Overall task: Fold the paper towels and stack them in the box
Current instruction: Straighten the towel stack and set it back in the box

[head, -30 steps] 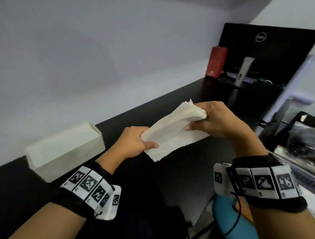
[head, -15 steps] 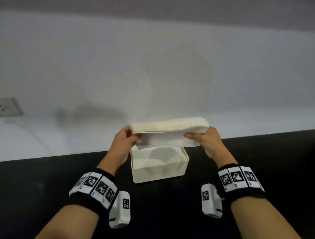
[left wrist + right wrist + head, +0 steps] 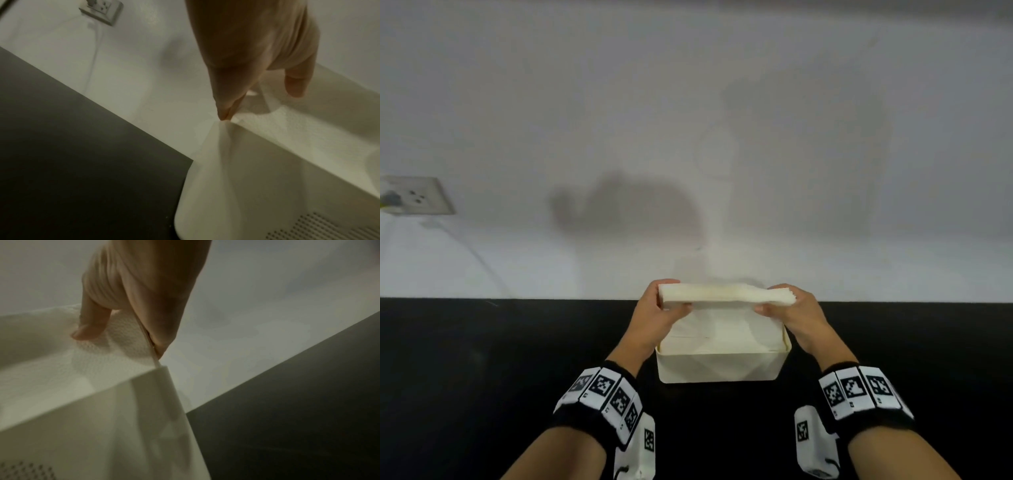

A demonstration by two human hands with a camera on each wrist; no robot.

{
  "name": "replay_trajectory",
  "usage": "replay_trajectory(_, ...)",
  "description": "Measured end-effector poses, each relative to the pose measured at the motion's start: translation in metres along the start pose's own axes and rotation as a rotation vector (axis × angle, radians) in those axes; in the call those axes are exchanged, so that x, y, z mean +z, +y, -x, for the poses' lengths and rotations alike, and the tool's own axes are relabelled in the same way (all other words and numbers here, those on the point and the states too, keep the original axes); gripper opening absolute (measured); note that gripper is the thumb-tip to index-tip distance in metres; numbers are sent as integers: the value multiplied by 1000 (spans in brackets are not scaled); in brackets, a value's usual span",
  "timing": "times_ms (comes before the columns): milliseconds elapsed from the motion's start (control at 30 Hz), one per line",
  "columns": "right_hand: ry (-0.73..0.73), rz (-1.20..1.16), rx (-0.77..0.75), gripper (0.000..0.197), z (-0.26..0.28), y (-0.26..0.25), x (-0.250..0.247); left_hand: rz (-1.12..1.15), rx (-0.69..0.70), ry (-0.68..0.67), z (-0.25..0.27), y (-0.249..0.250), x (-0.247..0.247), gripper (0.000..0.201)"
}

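Paper towels (image 3: pixel 726 296), a folded stack, pinched at each end by my left hand (image 3: pixel 654 317) and right hand (image 3: pixel 796 310) above the open box (image 3: pixel 722 368); wrist views alone reveal the embossed texture.

A matte black table (image 3: pixel 482 377) with a flat, smooth top runs the full width of the head view, its far edge meeting a pale white wall (image 3: pixel 688 137). Directly on it stands an open, cream-white rectangular plastic box (image 3: pixel 722 368), set close to the far edge and near the middle of the table's width. The box's long side faces the person, and white paper towels (image 3: pixel 709 334) lie inside it. The left wrist view shows the box's rounded lower corner (image 3: pixel 185 219) resting on the dark tabletop.
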State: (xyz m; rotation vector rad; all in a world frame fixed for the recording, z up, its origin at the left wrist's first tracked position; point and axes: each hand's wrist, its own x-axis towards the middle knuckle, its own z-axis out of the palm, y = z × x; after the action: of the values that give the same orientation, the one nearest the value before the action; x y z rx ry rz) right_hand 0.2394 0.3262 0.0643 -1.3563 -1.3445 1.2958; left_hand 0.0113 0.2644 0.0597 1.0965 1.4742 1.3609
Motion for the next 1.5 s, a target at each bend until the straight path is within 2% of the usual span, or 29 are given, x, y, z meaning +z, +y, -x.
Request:
replay_trajectory(133,11,-93,-9,33,-4,-5,6,41,0,2,-2,3,6,37)
replay_trajectory(300,4,-70,79,41,0,8,6,117,-68,-15,1,-10,6,32)
replay_trajectory(433,-25,-139,26,37,1,-5,-1,154,13,-60,-2,-8,4,24)
replay_trajectory(500,-64,-114,43,40,-1,-5,-3,83,22,-62,-5,-7,0,24)
replay_trajectory(600,-114,138,111,49,0,7,-2,-24,-41,-110,-5,-5,-10,26)
replay_trajectory(667,-84,150,108,42,2,5,-6,-101,-23,-139,-8,5,-19,27)
replay_trajectory(733,-64,92,27,31,7,-10,-10,-261,62,-144,-13,26,-27,34)
replay_trajectory(833,-43,31,-120,23,17,-37,-12,-631,277,-222,-17,62,-20,67)
replay_trajectory(900,-45,60,-220,20,26,-53,-5,-801,378,-305,-15,79,-3,84)
replay_trajectory(967,-55,100,-301,18,35,-65,2,-823,401,-340,-13,86,12,80)
replay_trajectory(1033,-45,126,-366,21,42,-74,7,-748,398,-311,-12,86,19,59)
replay_trajectory(1100,-13,44,-411,31,44,-79,8,-625,334,-265,-10,85,20,42)
replay_trajectory(1233,-62,-222,-312,58,38,-70,15,-136,126,-273,-4,77,25,33)
replay_trajectory(1267,-96,-199,-270,59,36,-66,20,-3,105,-271,-3,75,28,30)
replay_trajectory(1367,-152,-60,-177,44,34,-53,35,297,51,-243,-2,70,36,23)
replay_trajectory(1500,-125,-17,-129,37,27,-42,41,376,66,-182,-7,68,43,19)
